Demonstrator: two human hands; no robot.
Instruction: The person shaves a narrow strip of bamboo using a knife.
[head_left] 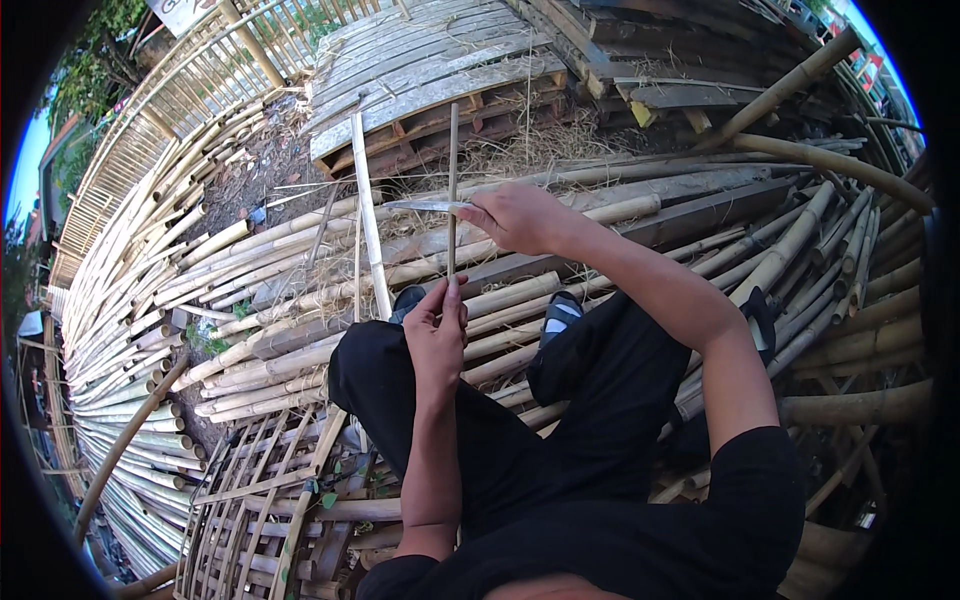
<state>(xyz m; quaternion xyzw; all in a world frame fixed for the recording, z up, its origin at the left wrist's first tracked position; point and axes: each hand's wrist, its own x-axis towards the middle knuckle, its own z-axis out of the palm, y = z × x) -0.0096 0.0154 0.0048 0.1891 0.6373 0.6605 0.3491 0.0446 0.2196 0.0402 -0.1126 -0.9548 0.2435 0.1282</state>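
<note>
My left hand (437, 325) is closed round the lower end of a thin bamboo strip (453, 150), which stands nearly upright in front of me. In my right hand (520, 218) is a knife, its handle hidden by the fingers. The knife's pale blade (415, 205) points left and crosses the strip partway up; whether its edge bites into the bamboo I cannot tell. A wider, pale split bamboo slat (368, 200) leans just left of the strip, its lower end close to my left knee.
Long bamboo poles (300, 245) lie in piles under and around my feet. A slatted wooden pallet (420, 75) sits ahead, beside stacked timber (660, 60). At the lower left is a bamboo lattice (265, 510). A bamboo fence (190, 85) runs along the far left. Thick poles (790, 85) jut in from the right.
</note>
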